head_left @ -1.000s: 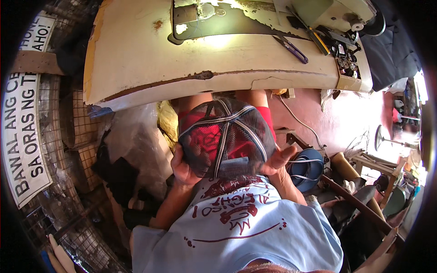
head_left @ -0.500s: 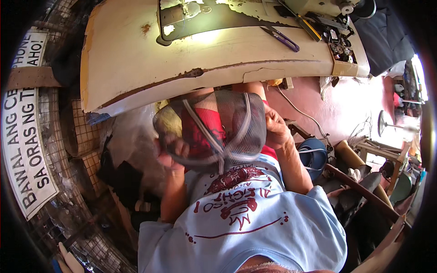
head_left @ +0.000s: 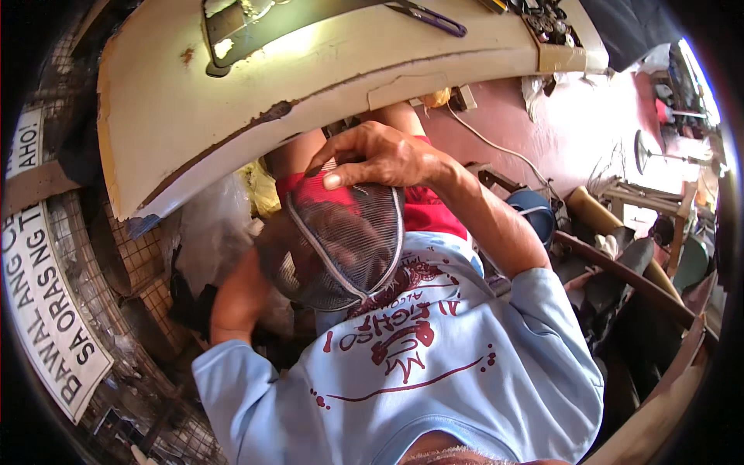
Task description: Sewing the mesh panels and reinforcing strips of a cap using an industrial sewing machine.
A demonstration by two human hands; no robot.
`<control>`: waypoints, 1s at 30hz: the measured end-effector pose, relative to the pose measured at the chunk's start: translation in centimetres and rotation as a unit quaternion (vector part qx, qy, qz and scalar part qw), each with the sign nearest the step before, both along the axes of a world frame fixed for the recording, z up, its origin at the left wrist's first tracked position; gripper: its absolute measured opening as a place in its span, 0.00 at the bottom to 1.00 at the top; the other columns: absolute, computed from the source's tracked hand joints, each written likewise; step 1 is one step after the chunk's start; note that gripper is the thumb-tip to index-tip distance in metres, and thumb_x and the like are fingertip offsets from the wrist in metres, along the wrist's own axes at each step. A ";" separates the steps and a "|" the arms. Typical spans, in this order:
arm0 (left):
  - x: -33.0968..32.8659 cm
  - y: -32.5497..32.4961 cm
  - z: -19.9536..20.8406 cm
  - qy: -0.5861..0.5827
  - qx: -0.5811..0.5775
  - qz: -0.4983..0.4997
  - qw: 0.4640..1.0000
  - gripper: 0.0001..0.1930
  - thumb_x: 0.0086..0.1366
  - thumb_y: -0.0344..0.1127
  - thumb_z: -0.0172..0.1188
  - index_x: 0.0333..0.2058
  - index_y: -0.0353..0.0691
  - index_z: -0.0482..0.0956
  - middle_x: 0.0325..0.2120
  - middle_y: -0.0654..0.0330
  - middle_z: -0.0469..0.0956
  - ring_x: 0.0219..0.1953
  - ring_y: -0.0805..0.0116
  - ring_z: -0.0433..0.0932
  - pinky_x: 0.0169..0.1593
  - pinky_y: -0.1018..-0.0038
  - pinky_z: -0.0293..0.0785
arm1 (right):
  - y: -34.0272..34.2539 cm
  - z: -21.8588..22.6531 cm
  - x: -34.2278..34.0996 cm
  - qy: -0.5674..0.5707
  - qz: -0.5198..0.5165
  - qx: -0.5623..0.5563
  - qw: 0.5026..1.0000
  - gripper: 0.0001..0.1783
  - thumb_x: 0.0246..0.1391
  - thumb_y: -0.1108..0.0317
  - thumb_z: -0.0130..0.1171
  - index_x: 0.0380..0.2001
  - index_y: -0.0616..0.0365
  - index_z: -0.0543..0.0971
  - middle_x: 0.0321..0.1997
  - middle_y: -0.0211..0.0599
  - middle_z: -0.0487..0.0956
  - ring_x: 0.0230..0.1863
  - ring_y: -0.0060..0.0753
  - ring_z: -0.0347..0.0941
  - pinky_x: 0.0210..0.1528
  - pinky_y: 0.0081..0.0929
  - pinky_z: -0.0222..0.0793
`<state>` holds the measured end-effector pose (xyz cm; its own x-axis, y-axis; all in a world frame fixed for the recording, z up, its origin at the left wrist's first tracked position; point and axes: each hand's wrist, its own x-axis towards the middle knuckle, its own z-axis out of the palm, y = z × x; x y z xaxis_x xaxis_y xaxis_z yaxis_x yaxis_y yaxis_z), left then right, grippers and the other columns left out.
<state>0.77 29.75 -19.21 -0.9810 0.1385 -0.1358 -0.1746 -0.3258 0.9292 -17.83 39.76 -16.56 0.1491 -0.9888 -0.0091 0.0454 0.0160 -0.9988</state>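
Observation:
A black see-through mesh piece (head_left: 341,248) with pale grey piping along its seams is held over my lap, bulging into a rounded shape. Whether it is a bag or a cap, I cannot tell. My right hand (head_left: 380,155) bends over its far upper edge, thumb and fingers closing on the mesh there. From the left, my left hand (head_left: 341,231) reaches into or behind the mesh. It shows only dimly through the weave, so its fingers cannot be made out.
Ahead is a worn cream sewing table (head_left: 349,81) with purple-handled thread snips (head_left: 438,22) and a cardboard box (head_left: 559,56) of small metal parts. A wire grid and a printed sign (head_left: 58,310) stand left. A blue container (head_left: 532,213) and wooden bars are at right.
The mesh piece has turned and bunched into a rounder shape. My right hand has moved from its right side to its far upper edge; my left hand has gone into or behind it.

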 end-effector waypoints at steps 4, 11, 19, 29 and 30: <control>1.8 -0.9 2.0 -0.019 -0.041 0.020 0.999 0.30 0.74 0.56 0.49 0.67 0.47 0.65 0.51 0.56 0.79 0.39 0.63 0.78 0.43 0.62 0.76 | -0.8 1.2 0.6 0.010 0.005 -0.021 1.000 0.25 0.58 0.46 0.68 0.39 0.62 0.85 0.35 0.40 0.83 0.42 0.35 0.79 0.47 0.33 0.73; 8.5 0.7 2.2 -0.012 0.079 0.199 0.977 0.29 0.74 0.55 0.49 0.67 0.47 0.65 0.51 0.57 0.79 0.40 0.63 0.78 0.43 0.63 0.76 | -0.8 -0.5 1.2 -0.001 0.050 0.099 0.994 0.26 0.56 0.43 0.68 0.38 0.58 0.86 0.30 0.35 0.83 0.36 0.30 0.79 0.42 0.30 0.73; 9.6 3.3 1.1 0.025 0.199 0.269 0.942 0.27 0.74 0.54 0.49 0.66 0.48 0.66 0.51 0.57 0.79 0.40 0.64 0.78 0.44 0.64 0.75 | -1.8 -3.3 4.3 -0.112 0.189 0.075 0.973 0.27 0.58 0.45 0.67 0.35 0.63 0.85 0.27 0.33 0.81 0.34 0.24 0.74 0.39 0.30 0.70; 9.4 5.3 1.2 0.057 0.266 0.288 0.918 0.26 0.75 0.52 0.49 0.65 0.48 0.67 0.52 0.58 0.79 0.40 0.65 0.78 0.45 0.65 0.75 | -0.8 -2.8 2.9 -0.136 0.092 0.168 0.972 0.25 0.63 0.46 0.63 0.31 0.60 0.83 0.26 0.24 0.77 0.32 0.20 0.70 0.36 0.27 0.67; 9.4 5.5 1.2 0.060 0.270 0.290 0.916 0.26 0.75 0.52 0.49 0.65 0.48 0.67 0.52 0.58 0.79 0.40 0.65 0.78 0.45 0.65 0.75 | -0.8 -2.8 2.9 -0.177 0.080 0.180 0.964 0.24 0.63 0.46 0.63 0.31 0.60 0.83 0.26 0.24 0.76 0.31 0.20 0.69 0.36 0.26 0.67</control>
<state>10.17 35.22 -18.03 -0.9142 -0.3958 -0.0875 0.2667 -0.7498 0.6055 -14.93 39.01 -19.34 0.3570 -0.8946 -0.2688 0.3496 0.3948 -0.8496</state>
